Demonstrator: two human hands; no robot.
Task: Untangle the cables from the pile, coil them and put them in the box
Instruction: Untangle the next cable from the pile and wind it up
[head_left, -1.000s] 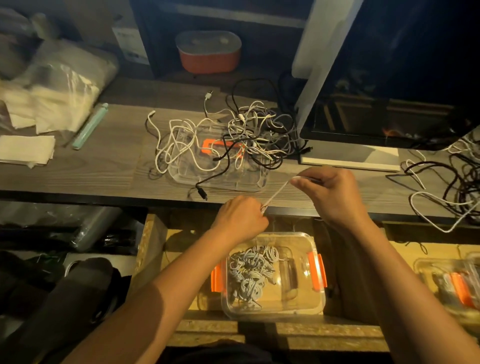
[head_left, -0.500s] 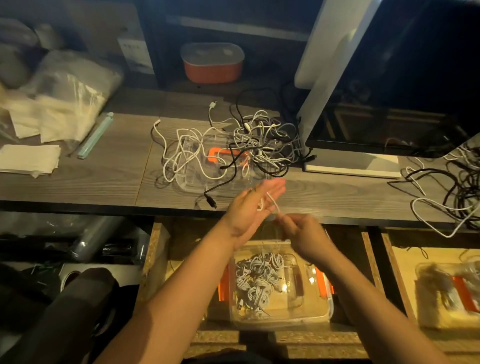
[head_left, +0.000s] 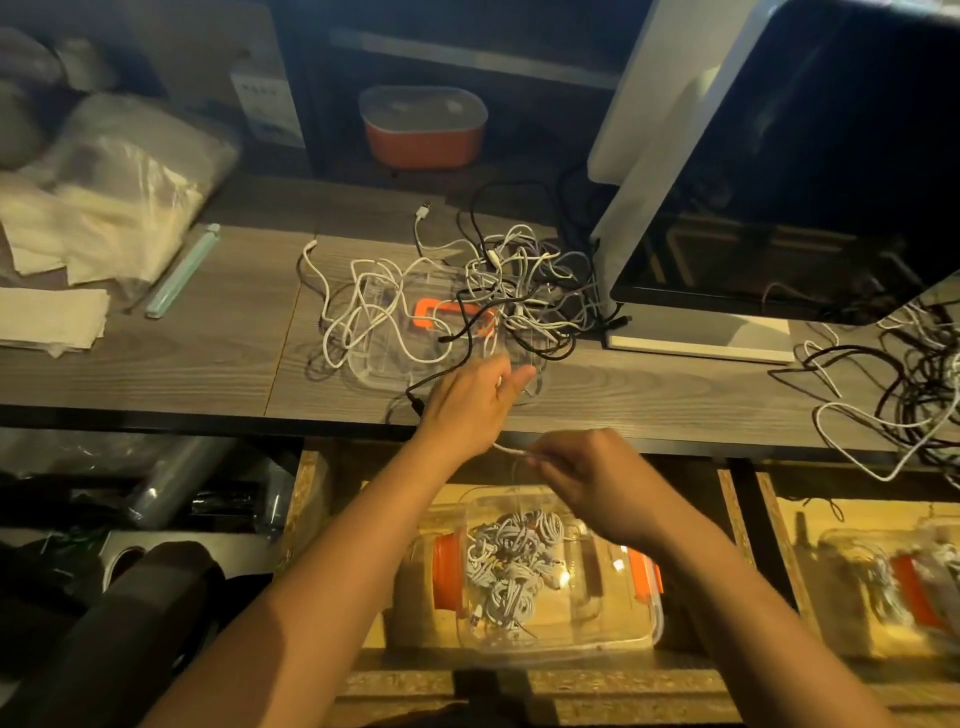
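- Grip: my right hand (head_left: 587, 480) pinches a white cable (head_left: 511, 451) in curled fingertips. The left hand (head_left: 470, 402), just beyond the pinch, has its fingers straight, and the cable runs up to it (looped round them or not, I cannot tell).
- Risk, as I judge it: slack would let the turns slide off the straight fingers, and the tail may snag the black cable (head_left: 414, 400) beside that wrist.
- Around: the pile (head_left: 483, 296) lies beyond the grip, and the box (head_left: 597, 618) directly beneath it holds coils. Nothing stands between.

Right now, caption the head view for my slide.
Right hand pinches a white cable running to the left hand above the box.
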